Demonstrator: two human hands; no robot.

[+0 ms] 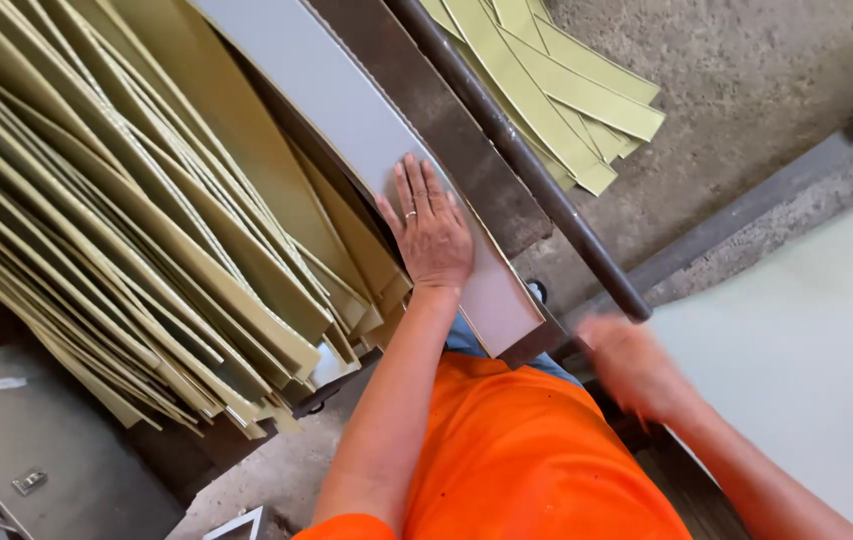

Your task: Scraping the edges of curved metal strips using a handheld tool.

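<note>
Lying flat with fingers spread on the pale grey board [346, 110], the left hand [433, 238] presses it where its long axis runs from upper left to lower centre, while the blurred right hand [636, 365], grip unclear, sits beside the dark lever bar [526, 165].

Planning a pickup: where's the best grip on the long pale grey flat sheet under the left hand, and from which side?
Probably its near short end, approached from the person's side. The long pale grey flat sheet lies flat on the brown cutter table, so its faces offer no pinch. The near end overhangs the table edge. The left hand presses it flat; the dark metal lever bar blocks the right.
</note>
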